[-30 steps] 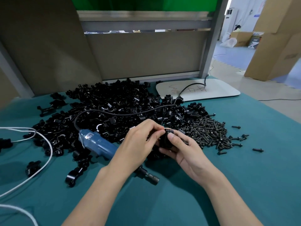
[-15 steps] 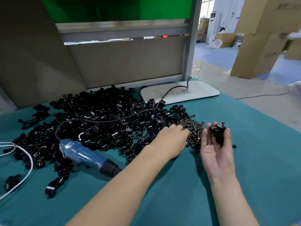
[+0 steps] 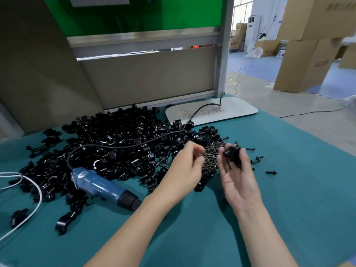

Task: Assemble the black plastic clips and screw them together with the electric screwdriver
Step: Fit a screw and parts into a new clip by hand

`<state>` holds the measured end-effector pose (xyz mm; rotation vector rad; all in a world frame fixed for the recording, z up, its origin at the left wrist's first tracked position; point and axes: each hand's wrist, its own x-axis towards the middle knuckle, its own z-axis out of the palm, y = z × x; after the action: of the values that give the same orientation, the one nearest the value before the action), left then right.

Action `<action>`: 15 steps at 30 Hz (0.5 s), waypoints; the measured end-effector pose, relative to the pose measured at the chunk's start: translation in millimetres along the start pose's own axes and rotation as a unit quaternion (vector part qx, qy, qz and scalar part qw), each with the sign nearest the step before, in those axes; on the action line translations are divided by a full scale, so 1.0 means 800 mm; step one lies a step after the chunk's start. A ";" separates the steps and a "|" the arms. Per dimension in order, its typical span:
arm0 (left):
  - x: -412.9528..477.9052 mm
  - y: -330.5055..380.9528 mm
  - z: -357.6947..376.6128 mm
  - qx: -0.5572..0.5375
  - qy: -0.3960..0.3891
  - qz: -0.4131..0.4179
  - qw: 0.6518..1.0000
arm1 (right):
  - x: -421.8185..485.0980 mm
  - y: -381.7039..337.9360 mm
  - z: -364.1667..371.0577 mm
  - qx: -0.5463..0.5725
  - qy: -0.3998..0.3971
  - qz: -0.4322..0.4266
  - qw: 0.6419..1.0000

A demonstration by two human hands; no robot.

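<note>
At the near edge of the teal cloth-covered table (image 3: 192, 237), two bare forearms are extended toward the parts. To their left, the blue-bodied electric screwdriver with a black nose (image 3: 104, 186) is laid on its side, untouched, and its black power cord (image 3: 68, 159) is run back across the parts. A white cable (image 3: 39, 191) is looped at the left edge.

The left hand (image 3: 185, 166) is positioned at the near side of the heap of small dark metal screws (image 3: 211, 160). Its fingertips are closed in a pinch on a single small screw (image 3: 202, 155), though motion blur limits detail. Just beside it, the right hand (image 3: 238, 178) is turned palm up, and a black plastic clip (image 3: 232, 153) is gripped between thumb and fingers above the heap. A few loose screws (image 3: 271, 172) are scattered to the right.

Behind the hands, the large pile of black plastic clips (image 3: 115, 143) is spread over the table. Farther back, a white oval board (image 3: 231, 110) is placed beside a grey partition (image 3: 150, 78). Brown cardboard boxes (image 3: 308, 45) are stacked on the floor beyond.
</note>
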<state>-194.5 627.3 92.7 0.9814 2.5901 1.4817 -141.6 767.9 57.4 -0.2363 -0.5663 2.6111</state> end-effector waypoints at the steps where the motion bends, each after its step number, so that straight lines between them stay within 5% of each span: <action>1: -0.013 -0.005 -0.009 -0.048 0.019 -0.014 0.999 | -0.002 0.008 0.005 -0.036 -0.018 0.018 0.999; 7: -0.065 -0.024 -0.040 -0.232 0.126 -0.074 0.962 | -0.018 0.049 0.025 -0.158 -0.091 0.103 0.978; 15: -0.089 -0.039 -0.031 -0.261 0.161 -0.080 0.948 | -0.035 0.065 0.029 -0.258 -0.158 0.137 0.943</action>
<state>-160.6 559.6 61.4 0.4885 2.1670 2.2593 -143.4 704.4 58.2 -0.0564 -1.4260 2.7302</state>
